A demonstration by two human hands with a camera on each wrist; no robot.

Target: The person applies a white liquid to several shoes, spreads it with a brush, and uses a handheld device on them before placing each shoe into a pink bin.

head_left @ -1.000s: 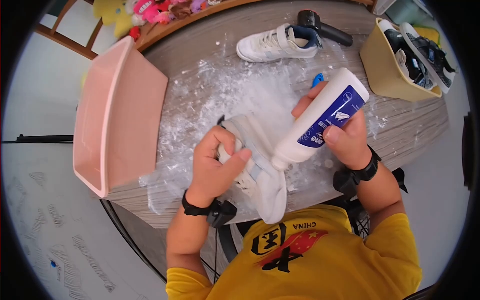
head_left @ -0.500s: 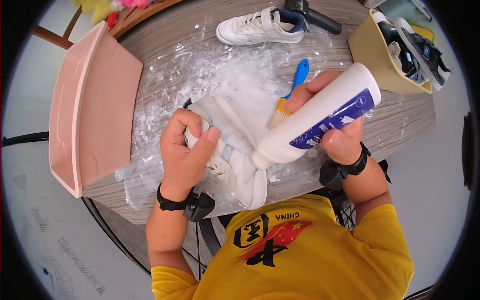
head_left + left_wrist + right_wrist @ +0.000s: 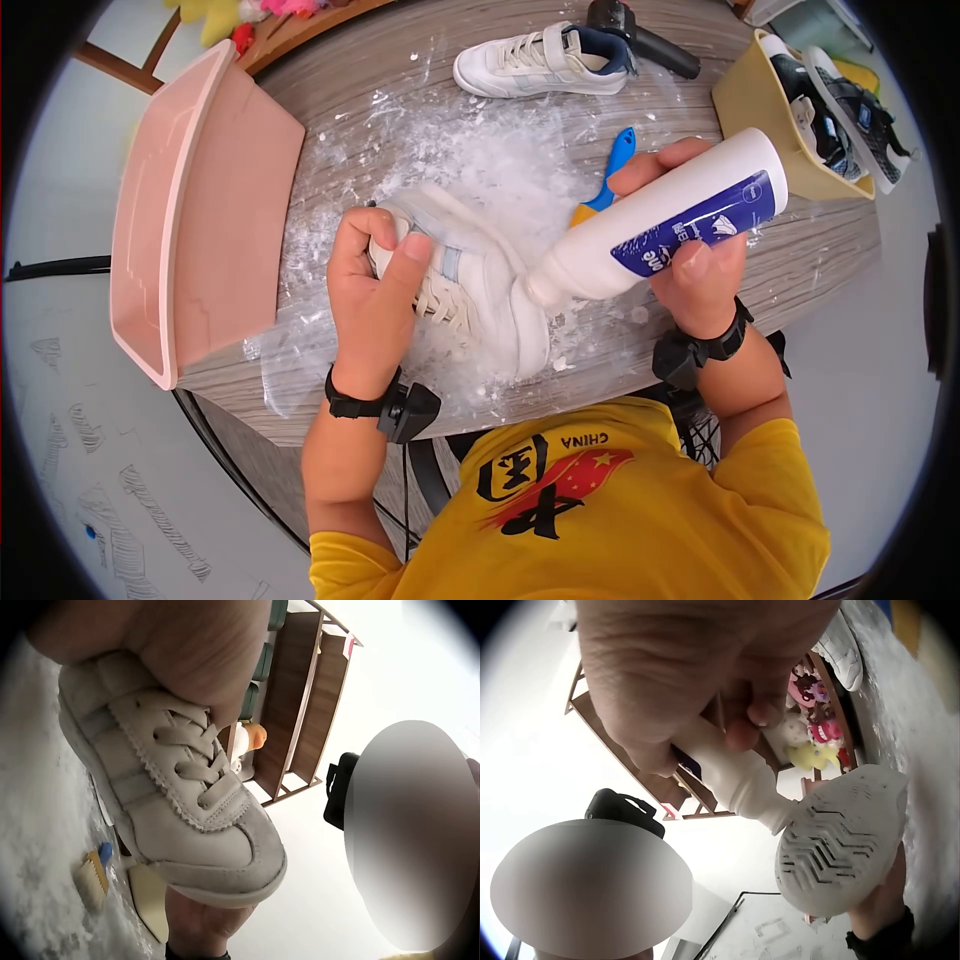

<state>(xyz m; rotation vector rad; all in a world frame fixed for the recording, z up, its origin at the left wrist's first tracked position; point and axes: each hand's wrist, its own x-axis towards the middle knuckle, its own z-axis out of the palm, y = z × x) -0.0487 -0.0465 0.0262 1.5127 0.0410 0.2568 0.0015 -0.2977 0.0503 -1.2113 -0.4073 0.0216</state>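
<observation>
My left hand (image 3: 368, 290) grips a white lace-up sneaker (image 3: 485, 285) by its heel end, thumb bent over the upper. In the left wrist view the sneaker's laces (image 3: 196, 769) and toe face the camera. My right hand (image 3: 705, 285) holds a white squeeze bottle (image 3: 595, 255) with a blue label, tilted down to the left. Its nozzle end meets the edge of the sole near the toe. The right wrist view shows the grooved sole (image 3: 829, 851) with the bottle's tip (image 3: 780, 817) at its rim. Behind the bottle lies a blue-handled brush (image 3: 620, 155), partly hidden.
White residue covers much of the wood-grain table (image 3: 350, 150). A second white sneaker (image 3: 535, 68) stands at the back beside a black-handled object (image 3: 665, 52). A pink basin (image 3: 235, 210) is at left, a yellow bin (image 3: 745, 110) of shoes at right.
The sneaker's toe has swung up, away from my body, and the bottle has tipped flatter, its nozzle staying at the sole edge. More of the brush shows than a second ago.
</observation>
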